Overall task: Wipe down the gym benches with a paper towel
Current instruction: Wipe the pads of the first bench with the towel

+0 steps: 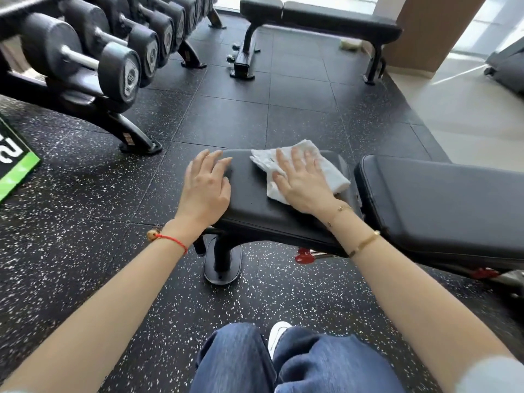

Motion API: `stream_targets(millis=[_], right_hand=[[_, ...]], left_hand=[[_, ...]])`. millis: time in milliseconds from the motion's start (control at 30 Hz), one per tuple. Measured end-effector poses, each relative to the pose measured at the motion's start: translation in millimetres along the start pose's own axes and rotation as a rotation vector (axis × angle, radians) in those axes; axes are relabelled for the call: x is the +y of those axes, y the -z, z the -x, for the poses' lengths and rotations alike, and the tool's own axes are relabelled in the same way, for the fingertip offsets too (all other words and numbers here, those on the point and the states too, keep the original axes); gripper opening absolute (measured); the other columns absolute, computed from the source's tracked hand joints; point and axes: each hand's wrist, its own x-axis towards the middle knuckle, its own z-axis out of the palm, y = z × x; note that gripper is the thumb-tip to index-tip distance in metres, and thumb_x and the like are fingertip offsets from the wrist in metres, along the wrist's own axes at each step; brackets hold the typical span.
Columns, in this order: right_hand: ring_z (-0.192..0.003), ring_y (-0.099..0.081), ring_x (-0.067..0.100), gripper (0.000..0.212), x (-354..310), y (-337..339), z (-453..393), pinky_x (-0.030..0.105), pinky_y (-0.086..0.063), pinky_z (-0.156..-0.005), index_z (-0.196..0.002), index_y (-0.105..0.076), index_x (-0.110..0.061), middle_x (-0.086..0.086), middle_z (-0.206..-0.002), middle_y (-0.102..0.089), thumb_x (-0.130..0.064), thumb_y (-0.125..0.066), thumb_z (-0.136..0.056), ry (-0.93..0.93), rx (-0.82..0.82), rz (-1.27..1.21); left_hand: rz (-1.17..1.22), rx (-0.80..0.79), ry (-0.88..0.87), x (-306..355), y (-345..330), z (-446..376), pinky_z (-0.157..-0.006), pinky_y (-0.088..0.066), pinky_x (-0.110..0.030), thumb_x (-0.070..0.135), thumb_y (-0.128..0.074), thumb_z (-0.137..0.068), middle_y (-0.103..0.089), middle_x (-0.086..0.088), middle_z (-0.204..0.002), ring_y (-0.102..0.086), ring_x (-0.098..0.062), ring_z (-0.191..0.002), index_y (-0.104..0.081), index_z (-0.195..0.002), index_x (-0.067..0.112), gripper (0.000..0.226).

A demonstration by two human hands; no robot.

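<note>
The right hand (303, 182) presses flat, fingers straight, on the paper towel (334, 171) spread over the seat pad (255, 199), ready to wipe. The left hand (205, 185) rests, fingers relaxed, on the pad's corner, probably steadying the bench surface.
</note>
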Motion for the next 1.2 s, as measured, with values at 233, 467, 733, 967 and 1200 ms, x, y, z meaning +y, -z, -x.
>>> stream_targets(millis=[233, 467, 733, 967, 1200], right_hand=[[-0.151, 0.01, 0.033, 0.055, -64, -11, 3, 0.045, 0.01, -0.122, -0.156, -0.004, -0.04, 0.006, -0.166, 0.001, -0.046, -0.021, -0.104, 0.32, 0.032, -0.078], [-0.151, 0.006, 0.036, 0.052, -12, -4, -12, 0.047, 0.006, -0.122, -0.156, -0.012, -0.035, 0.004, -0.166, -0.002, -0.039, -0.024, -0.105, 0.183, 0.04, -0.041], [-0.15, 0.015, 0.035, 0.053, -68, -15, -1, 0.055, 0.012, -0.119, -0.153, -0.003, -0.047, 0.0, -0.166, 0.005, -0.05, -0.018, -0.102, 0.328, 0.032, -0.049], [-0.151, 0.009, 0.033, 0.052, 40, -4, 22, 0.048, 0.006, -0.122, -0.151, -0.006, -0.052, 0.001, -0.166, 0.002, -0.044, -0.024, -0.103, -0.016, 0.045, -0.079], [-0.15, 0.014, 0.036, 0.053, 36, 1, 18, 0.051, 0.01, -0.12, -0.153, -0.005, -0.049, 0.005, -0.166, 0.005, -0.045, -0.023, -0.103, -0.083, 0.037, -0.085]], left_hand=[[0.17, 0.14, 0.122, -21, 32, 14, -0.115, -0.031, -0.04, 0.004, -0.041, -0.095, -0.053, -0.011, -0.136, -0.04, -0.026, -0.132, -0.049, -0.137, 0.008, 0.044], [0.121, 0.081, 0.129, -30, 32, 24, -0.111, -0.035, -0.043, 0.006, -0.044, -0.095, -0.056, -0.009, -0.134, -0.045, -0.027, -0.127, -0.054, -0.132, 0.009, 0.039], [0.137, 0.11, 0.114, -12, 29, 16, -0.112, -0.034, -0.043, 0.008, -0.042, -0.097, -0.053, -0.009, -0.137, -0.043, -0.025, -0.13, -0.052, -0.134, 0.007, 0.039], [0.099, 0.054, 0.01, 17, 5, -1, -0.113, -0.032, -0.044, 0.015, -0.048, -0.096, -0.053, -0.007, -0.139, -0.044, -0.025, -0.132, -0.053, -0.135, 0.009, 0.039], [-0.046, 0.023, 0.029, 19, -16, -11, -0.116, -0.023, -0.044, 0.028, -0.05, -0.095, -0.05, -0.004, -0.142, -0.04, -0.024, -0.134, -0.056, -0.132, 0.015, 0.039]])
